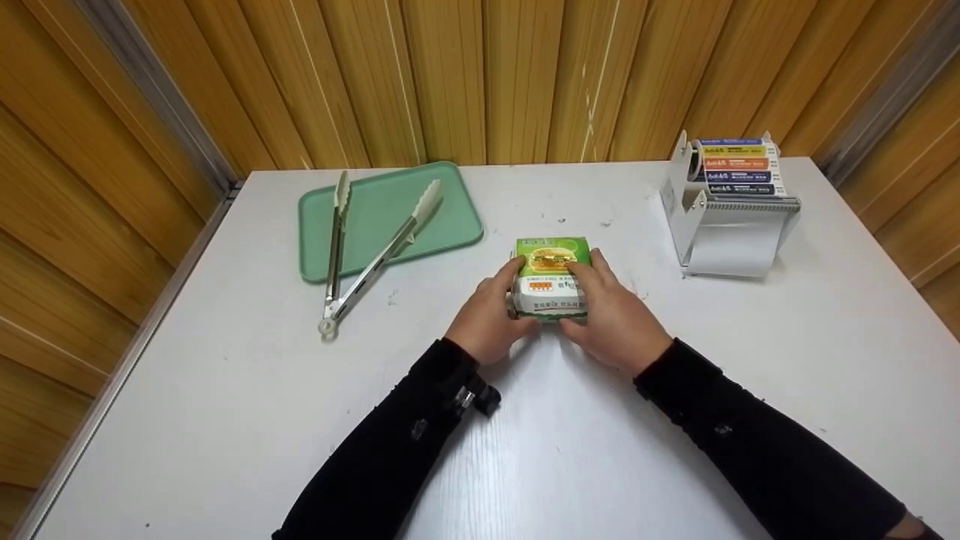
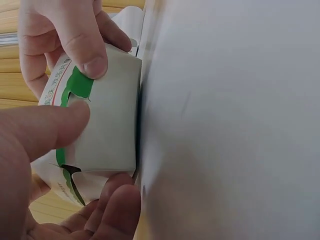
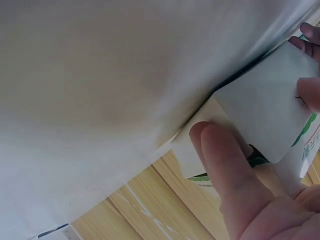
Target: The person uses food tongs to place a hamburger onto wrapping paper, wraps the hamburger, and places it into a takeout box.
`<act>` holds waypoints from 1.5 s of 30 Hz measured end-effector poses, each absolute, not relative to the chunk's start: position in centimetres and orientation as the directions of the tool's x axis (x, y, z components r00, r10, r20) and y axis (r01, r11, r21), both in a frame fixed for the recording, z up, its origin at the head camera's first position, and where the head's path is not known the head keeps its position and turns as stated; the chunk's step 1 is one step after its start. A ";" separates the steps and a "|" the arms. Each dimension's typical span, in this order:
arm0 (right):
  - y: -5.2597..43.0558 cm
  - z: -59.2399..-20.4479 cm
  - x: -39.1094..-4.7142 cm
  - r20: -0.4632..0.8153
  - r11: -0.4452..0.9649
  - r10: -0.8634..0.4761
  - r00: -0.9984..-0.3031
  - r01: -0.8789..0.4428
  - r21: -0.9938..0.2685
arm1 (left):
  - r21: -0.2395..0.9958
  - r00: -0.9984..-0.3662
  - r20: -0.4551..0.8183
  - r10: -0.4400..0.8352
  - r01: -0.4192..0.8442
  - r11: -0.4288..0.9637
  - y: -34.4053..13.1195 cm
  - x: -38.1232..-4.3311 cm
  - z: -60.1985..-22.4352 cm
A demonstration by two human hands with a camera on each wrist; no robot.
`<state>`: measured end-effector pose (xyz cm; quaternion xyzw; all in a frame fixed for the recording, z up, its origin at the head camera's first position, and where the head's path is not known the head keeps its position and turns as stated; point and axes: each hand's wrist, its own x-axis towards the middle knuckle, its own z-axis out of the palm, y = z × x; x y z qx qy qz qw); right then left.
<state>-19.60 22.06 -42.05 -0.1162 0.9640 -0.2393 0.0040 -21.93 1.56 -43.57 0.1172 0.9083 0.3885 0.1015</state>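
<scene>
A small burger box, green and white with a burger printed on its lid, sits on the white table between both hands. My left hand grips its left side, the thumb on the front face near the green tab. On the right side my right hand holds the box, its thumb also at the front and fingers along the side wall and top. In the left wrist view the box's lid looks closed at the front tab, with a small gap at the corner. The box's back is hidden.
At the back left lies a green tray, with metal tongs resting partly on it, spread apart, handle end on the table. A white label dispenser with several coloured rolls stands at the back right. Wood-patterned walls border the table.
</scene>
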 end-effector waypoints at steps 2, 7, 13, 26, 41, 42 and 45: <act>22.0 -42.1 -19.6 0.061 0.861 -0.228 -0.972 -0.230 -0.454 | 0.728 -0.953 -0.092 0.289 0.134 0.673 1.6 -21.9 -43.6; 21.9 -42.2 -19.6 0.067 0.868 -0.227 -0.972 -0.233 -0.438 | 0.726 -0.952 -0.076 0.296 0.151 0.671 1.7 -21.9 -43.6; 22.0 -42.1 -19.7 0.048 0.865 -0.228 -0.972 -0.225 -0.449 | 0.728 -0.948 -0.075 0.310 0.161 0.667 1.9 -21.7 -43.4; 22.4 -42.0 -19.7 -0.022 0.868 -0.220 -0.975 -0.185 -0.460 | 0.713 -0.948 -0.044 0.314 0.190 0.675 2.1 -22.0 -43.2; 23.2 -41.9 -19.8 -0.020 0.871 -0.253 -0.967 -0.219 -0.441 | 0.743 -0.949 -0.042 0.313 0.180 0.645 1.9 -22.2 -43.3; 23.2 -42.0 -19.7 0.006 0.875 -0.263 -0.965 -0.241 -0.419 | 0.741 -0.947 -0.036 0.319 0.189 0.644 1.9 -22.2 -43.3; 23.0 -42.1 -19.5 0.066 0.888 -0.290 -0.955 -0.294 -0.353 | 0.730 -0.946 -0.032 0.323 0.198 0.654 2.1 -22.1 -43.3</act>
